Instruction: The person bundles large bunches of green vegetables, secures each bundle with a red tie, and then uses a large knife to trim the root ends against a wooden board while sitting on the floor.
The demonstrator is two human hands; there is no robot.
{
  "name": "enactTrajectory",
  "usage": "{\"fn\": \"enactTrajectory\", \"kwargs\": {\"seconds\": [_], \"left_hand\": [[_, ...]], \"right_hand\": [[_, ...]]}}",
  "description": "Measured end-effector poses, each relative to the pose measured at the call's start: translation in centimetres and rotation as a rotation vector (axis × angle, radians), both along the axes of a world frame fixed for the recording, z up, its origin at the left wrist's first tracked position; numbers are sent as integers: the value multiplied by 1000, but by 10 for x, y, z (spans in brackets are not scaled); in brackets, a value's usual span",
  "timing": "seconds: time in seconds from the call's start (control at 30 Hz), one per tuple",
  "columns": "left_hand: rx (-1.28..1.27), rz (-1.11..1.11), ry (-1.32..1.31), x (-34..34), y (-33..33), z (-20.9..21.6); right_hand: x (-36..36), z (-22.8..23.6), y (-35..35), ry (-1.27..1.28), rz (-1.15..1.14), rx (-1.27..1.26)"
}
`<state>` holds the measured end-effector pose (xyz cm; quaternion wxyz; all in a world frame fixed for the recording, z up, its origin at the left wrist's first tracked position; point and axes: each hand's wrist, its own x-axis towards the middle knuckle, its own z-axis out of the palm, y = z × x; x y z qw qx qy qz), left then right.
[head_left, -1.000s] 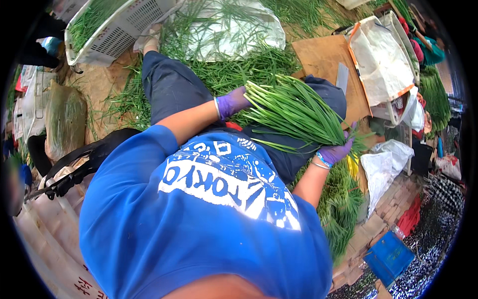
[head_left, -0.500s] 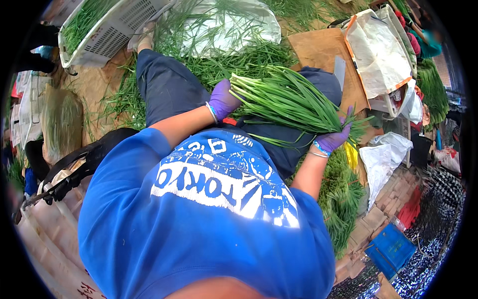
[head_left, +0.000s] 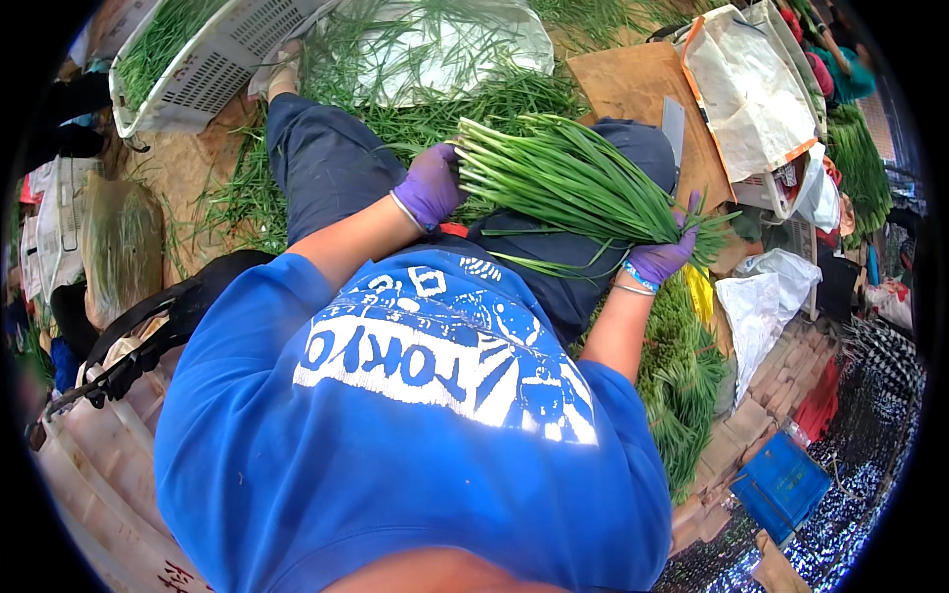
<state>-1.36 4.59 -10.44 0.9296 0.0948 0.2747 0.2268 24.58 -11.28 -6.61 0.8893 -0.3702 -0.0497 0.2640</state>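
A thick bundle of garlic chives [head_left: 573,178] lies slantwise over my right thigh, pale cut ends to the left, green leaf tips to the right. My left hand [head_left: 432,186], in a purple glove, is curled at the pale ends, its fingertips partly hidden by the stalks. Also gloved in purple, my right hand [head_left: 664,259] is wrapped round the leafy end from below, thumb up along the side. A few loose leaves droop from the underside of the bundle.
A wooden board [head_left: 633,84] with a metal blade [head_left: 673,133] is beyond my right knee. White sacking [head_left: 435,59] under cut leaves lies ahead. White crate [head_left: 222,69] stands far left; more chives [head_left: 682,385] are piled beside my right hip. A white-and-orange bag [head_left: 746,99] sits far right.
The stalk end of the bundle has risen slightly. My left hand has shifted a little left and up, with its wrist turned; my right hand keeps its hold at the leafy end.
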Motion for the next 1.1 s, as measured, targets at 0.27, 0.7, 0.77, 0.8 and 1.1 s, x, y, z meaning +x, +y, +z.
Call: {"fn": "enactTrajectory", "kwargs": {"seconds": [0.27,0.7,0.77,0.8,1.1], "left_hand": [[79,194,89,-22,34,6],[381,-627,100,81,34,19],[527,-604,169,108,28,4],[602,-598,199,122,25,-4],[903,-222,765,51,84,-105]], "right_hand": [[43,-46,-43,-40,131,129],[68,-76,-76,-88,415,380],[48,-58,-64,25,217,204],[48,-61,-66,49,236,270],[63,-81,-86,-60,446,426]]}}
